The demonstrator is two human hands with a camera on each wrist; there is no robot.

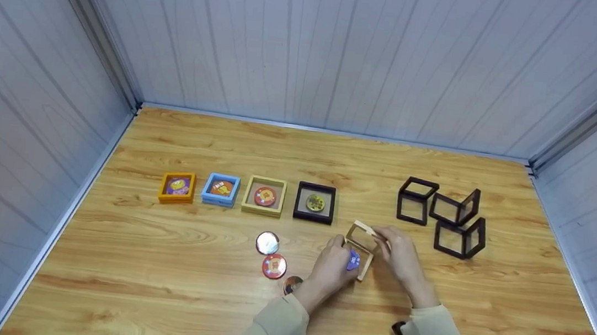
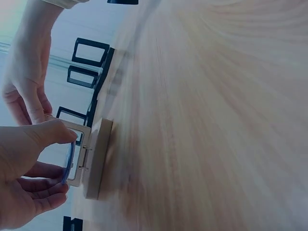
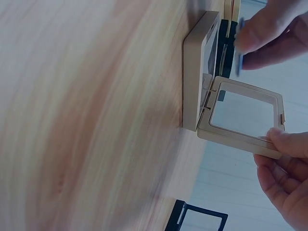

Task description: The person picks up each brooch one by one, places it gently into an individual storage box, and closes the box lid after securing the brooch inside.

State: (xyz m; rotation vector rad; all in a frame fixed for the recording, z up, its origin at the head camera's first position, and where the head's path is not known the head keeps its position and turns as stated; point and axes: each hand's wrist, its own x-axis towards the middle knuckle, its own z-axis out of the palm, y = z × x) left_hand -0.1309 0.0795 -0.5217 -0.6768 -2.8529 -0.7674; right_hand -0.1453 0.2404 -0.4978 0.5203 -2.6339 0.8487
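A hinged beige display frame (image 3: 192, 72) lies on the table with its lid (image 3: 240, 139) raised. My right hand (image 1: 400, 254) pinches the lid's corner between thumb and fingers. In my left hand (image 1: 331, 266) a round purple-blue badge (image 1: 353, 260) is pinched by its edge, just over the frame's lower half. The left wrist view shows that badge (image 2: 70, 161) edge-on between thumb and fingers. Left of the hand lie a shiny silver disc (image 1: 267, 243) and a red badge (image 1: 274, 266). A darker badge (image 1: 292, 284) is partly hidden by the left wrist.
Behind stands a row of closed frames with badges inside: orange (image 1: 177, 187), light blue (image 1: 221, 189), gold (image 1: 264, 196) and black (image 1: 315, 202). At the right, opened black frames (image 1: 417, 201) stand together. Pale panel walls (image 1: 310, 52) enclose the wooden table (image 1: 180, 288).
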